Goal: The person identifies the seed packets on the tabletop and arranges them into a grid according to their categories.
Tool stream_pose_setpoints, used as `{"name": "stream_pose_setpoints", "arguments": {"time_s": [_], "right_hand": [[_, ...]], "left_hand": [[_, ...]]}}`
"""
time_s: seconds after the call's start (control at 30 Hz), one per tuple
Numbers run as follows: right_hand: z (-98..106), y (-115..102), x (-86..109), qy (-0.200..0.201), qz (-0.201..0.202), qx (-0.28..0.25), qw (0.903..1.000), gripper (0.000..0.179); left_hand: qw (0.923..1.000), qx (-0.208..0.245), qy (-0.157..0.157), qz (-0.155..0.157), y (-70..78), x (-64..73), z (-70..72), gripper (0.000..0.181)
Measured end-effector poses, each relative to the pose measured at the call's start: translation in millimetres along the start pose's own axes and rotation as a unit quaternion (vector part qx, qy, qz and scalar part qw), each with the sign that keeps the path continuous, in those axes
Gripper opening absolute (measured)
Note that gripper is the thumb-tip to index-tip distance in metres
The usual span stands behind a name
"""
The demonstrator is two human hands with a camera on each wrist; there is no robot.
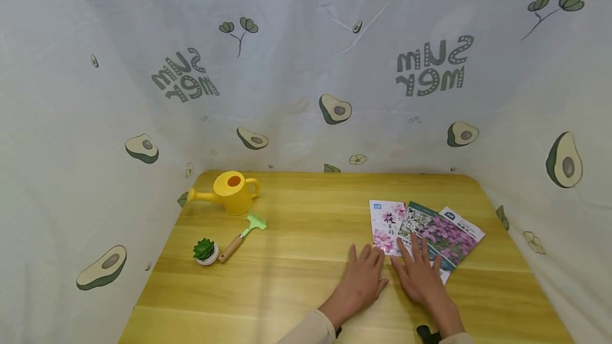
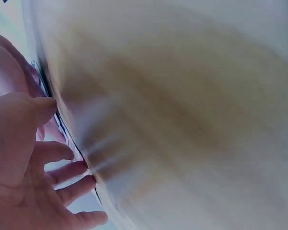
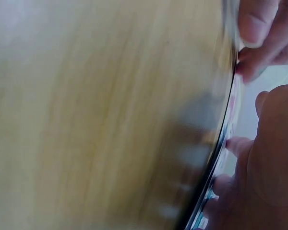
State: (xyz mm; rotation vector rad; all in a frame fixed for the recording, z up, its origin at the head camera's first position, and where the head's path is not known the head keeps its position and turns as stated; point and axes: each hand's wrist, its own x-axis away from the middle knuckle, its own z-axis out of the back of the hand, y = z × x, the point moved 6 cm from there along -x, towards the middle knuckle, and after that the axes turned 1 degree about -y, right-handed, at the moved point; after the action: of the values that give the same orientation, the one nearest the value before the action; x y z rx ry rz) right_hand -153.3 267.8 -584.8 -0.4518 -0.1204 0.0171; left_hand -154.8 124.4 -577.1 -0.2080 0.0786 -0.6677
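Three overlapping flower-picture packets lie fanned on the table's right side in the head view. Leftmost is a white and pink packet [image 1: 384, 232]; over it lies a green-edged packet [image 1: 449, 238] with purple and white flowers, and a white packet [image 1: 464, 222] shows from beneath. My right hand [image 1: 423, 277] rests with spread, straight fingers over the packets' lower edges. Beside it, my left hand [image 1: 359, 283] lies palm down, its fingertips at the pink packet's lower left corner. Both wrist views show relaxed fingers of the left hand [image 2: 19, 167] and the right hand [image 3: 271, 167], gripping nothing.
On the table's [image 1: 296, 216] left side stand a yellow watering can [image 1: 234, 195] and a small potted succulent [image 1: 205, 251]. A green-headed hand rake [image 1: 241, 238] with a wooden handle lies between them and the middle. A white printed curtain [image 1: 287, 78] surrounds the back and sides.
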Motion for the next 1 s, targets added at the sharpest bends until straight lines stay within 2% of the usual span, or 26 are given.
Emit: {"name": "stream_pose_setpoints", "arguments": {"time_s": [0.1, 0.27, 0.47, 0.67, 1.0], "right_hand": [[-0.8, -0.7, -1.8, -0.005, -0.003, -0.004, 1.0, 0.073], [-1.2, 0.3, -3.7, -0.008, -0.004, -0.005, 0.9999, 0.079], [0.0, -0.9, -4.6, -0.009, 0.0, -0.009, 0.9999, 0.081], [0.4, -1.4, -5.1, -0.019, -0.011, 0.0, 0.9998, 0.081], [7.9, -1.5, -6.5, -0.023, -0.018, 0.014, 0.9995, 0.081]], "left_hand": [[0.9996, -0.024, 0.01, 0.006, -0.7, -0.4, -2.0, 0.068], [0.9994, -0.031, 0.004, 0.017, -2.3, -1.3, -4.4, 0.067], [0.9997, 0.008, -0.005, 0.024, -7.9, 1.2, -8.7, 0.055], [0.9982, 0.047, -0.019, 0.032, -12.6, 3.7, -8.5, 0.06], [0.9986, -0.008, -0.034, 0.04, -14.8, 10.5, -3.3, 0.066]]}}
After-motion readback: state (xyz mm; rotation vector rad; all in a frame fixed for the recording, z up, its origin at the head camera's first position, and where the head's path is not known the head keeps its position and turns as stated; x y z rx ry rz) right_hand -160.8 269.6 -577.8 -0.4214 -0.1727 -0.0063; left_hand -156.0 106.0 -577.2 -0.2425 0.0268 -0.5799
